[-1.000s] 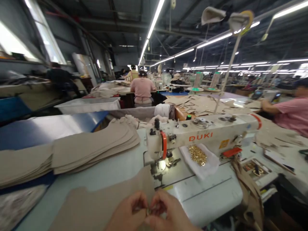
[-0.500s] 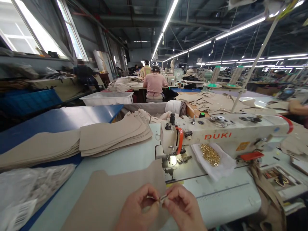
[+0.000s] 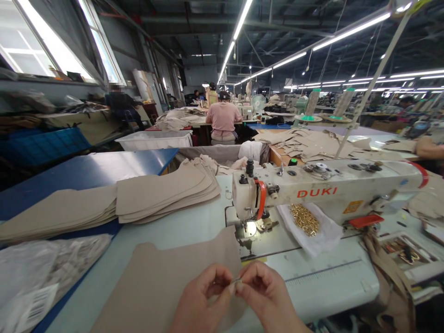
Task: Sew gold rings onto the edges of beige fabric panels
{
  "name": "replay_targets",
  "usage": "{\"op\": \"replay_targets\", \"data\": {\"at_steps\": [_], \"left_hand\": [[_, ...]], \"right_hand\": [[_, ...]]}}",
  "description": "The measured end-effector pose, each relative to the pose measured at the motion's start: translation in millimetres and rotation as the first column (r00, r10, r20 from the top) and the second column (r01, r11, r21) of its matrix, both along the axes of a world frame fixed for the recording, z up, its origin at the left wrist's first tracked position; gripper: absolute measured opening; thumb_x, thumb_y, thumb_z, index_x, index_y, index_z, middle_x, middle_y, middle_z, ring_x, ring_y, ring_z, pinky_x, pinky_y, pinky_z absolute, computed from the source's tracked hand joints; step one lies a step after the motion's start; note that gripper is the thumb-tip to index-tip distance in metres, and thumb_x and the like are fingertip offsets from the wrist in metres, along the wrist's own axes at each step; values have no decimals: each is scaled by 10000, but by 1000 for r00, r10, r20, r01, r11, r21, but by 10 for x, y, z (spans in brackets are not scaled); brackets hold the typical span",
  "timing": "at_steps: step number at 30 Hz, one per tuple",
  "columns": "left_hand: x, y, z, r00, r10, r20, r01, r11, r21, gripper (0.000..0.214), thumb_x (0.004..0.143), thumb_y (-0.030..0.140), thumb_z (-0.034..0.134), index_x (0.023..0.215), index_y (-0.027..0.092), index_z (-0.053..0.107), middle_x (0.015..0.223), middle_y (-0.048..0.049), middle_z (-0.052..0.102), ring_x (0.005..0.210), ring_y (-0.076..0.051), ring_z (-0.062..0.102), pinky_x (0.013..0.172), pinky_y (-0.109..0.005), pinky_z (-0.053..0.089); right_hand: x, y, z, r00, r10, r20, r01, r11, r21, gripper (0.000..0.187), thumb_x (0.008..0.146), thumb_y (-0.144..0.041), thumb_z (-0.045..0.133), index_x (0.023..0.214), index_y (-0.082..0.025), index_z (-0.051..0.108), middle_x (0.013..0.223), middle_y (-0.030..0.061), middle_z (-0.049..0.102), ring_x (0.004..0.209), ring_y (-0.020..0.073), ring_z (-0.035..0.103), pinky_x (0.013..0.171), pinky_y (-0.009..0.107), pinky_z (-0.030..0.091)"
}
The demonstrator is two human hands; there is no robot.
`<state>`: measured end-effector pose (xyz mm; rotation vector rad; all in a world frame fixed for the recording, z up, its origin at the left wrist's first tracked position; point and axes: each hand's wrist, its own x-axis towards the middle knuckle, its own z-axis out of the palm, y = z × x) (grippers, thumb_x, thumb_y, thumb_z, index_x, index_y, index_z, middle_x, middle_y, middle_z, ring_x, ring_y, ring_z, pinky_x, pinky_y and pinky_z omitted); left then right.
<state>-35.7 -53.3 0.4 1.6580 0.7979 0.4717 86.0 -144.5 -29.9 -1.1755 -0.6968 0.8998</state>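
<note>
My left hand and my right hand meet at the lower middle, both closed in a pinch. Between their fingertips is a small narrow strip, light in colour and mostly hidden by the fingers. Whether it carries any metal I cannot tell. Under and beside the hands a flat taupe cut panel lies on the pale table, its narrow corner reaching the needle plate. Just beyond is the white sewing machine, its lamp lit by the needle. Gold metal rings lie on a white cloth under the machine arm.
Stacks of cut panels lie at the left, above a clear plastic bag of small pieces. To the right are a tray of tools and hanging taupe straps. A co-worker in pink sits ahead.
My hands keep pinching the strip, and the fingertips have drawn closer together, so less of it shows. The view has shifted slightly.
</note>
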Motion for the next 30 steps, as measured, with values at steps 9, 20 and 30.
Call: {"op": "replay_targets", "data": {"at_steps": [9,20,30], "left_hand": [[-42,-19,127,995,-75,-70,88,977,197,37,717,214,549,703,228,581,665,26,636,642,-156,628,642,-209,503],[-28,-16,110,987,-138,-85,153,967,205,83,748,189,502,716,218,573,689,17,628,685,-159,628,679,-226,500],[239,635,-163,978,-143,-150,202,821,534,215,835,261,495,1006,182,598,1071,-103,662,1019,-254,608,928,-446,484]], "right_hand": [[200,-62,229,978,187,-95,-199,969,-148,382,592,-502,802,728,-197,617,631,-16,634,569,131,599,587,251,474],[206,-81,315,939,238,248,-176,952,-249,117,766,-230,600,669,-178,640,588,-21,591,558,115,535,537,217,396],[342,-75,115,987,126,95,-98,962,-255,170,728,-330,636,655,-185,582,561,-45,552,497,96,516,513,210,418]]}}
